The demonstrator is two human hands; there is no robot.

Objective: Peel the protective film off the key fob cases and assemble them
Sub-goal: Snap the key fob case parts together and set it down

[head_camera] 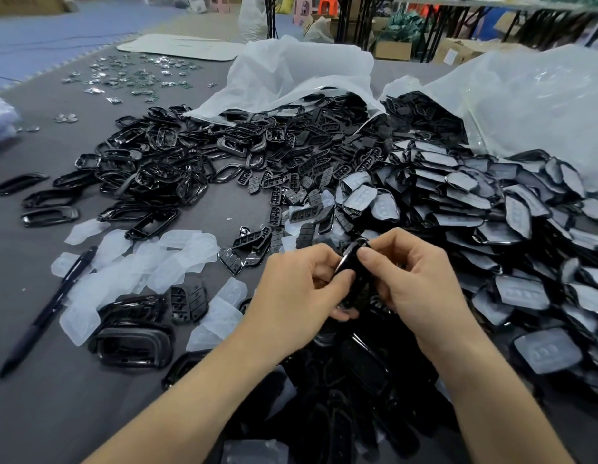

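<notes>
From the head camera, the left hand [299, 291] and right hand [420, 284] meet above the grey table mat [50, 406], both with curled fingers pinching one glossy black plastic key fob case [350, 262] between them. A heap of film-covered black cases [491, 212] lies to the right. Peeled translucent white films [140, 266] and a dark pen [46, 309] lie to the left.
</notes>
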